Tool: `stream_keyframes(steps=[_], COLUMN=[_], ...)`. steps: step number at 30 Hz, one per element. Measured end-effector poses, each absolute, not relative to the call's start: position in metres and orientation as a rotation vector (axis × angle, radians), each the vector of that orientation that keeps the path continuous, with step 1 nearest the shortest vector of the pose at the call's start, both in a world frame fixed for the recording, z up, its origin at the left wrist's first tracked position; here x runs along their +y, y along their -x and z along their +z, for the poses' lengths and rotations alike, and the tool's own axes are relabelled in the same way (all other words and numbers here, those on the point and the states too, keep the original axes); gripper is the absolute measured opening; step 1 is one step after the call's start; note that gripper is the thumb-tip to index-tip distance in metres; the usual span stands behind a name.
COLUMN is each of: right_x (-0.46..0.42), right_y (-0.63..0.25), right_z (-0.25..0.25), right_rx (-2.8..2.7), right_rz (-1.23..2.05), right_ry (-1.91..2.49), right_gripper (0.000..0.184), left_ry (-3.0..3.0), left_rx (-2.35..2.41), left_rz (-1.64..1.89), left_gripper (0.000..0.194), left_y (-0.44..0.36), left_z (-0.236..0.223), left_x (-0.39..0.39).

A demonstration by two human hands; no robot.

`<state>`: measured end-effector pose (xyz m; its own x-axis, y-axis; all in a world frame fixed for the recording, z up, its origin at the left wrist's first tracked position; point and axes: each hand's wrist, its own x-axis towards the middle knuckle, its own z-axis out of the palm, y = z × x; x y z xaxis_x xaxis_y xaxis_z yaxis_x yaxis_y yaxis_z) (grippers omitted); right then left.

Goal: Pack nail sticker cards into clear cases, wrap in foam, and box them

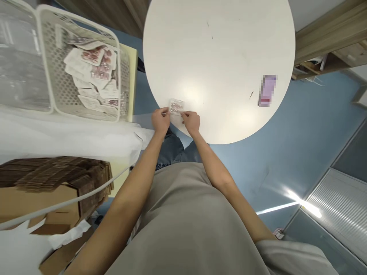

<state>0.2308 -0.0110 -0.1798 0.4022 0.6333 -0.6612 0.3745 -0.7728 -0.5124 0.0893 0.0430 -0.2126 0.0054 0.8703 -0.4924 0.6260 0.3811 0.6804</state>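
A small, flat, clear packet with reddish marks (176,107) is stretched between my two hands over the near left edge of the round white table (223,49). My left hand (161,120) pinches its left side between thumb and fingers. On the packet's lower right corner, the fingertips of my right hand (191,121) are closed. What exactly the packet contains is too small to make out.
Left of the table, a white perforated basket (46,61) holds several similar white-and-red packets. Beside it stands a bin with clear plastic (17,57). Folded brown cardboard (57,175) lies lower left. A blurred purple object (268,91) rests on the table's right side.
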Motion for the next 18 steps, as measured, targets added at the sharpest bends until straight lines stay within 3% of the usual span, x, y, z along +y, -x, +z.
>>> stream_keyframes(steps=[6,13,18], right_x=[-0.004,-0.017,-0.023], right_y=[-0.213,-0.169,-0.118], right_z=[-0.171,-0.106,-0.064], right_rx=[-0.896,-1.077,-1.327], right_rz=[1.117,0.886,0.894], right_ry=[2.637,2.493,2.266], right_gripper=[0.033,0.04,0.044], left_ry=[-1.403,-1.412,-1.286], left_rx=[1.563,1.349,1.52], left_rz=[0.214,0.537,0.806], left_gripper=[0.032,0.028,0.023], left_y=[-0.081,-0.021,0.051], left_z=[-0.205,-0.12,-0.076], left_x=[0.051,0.033,0.02])
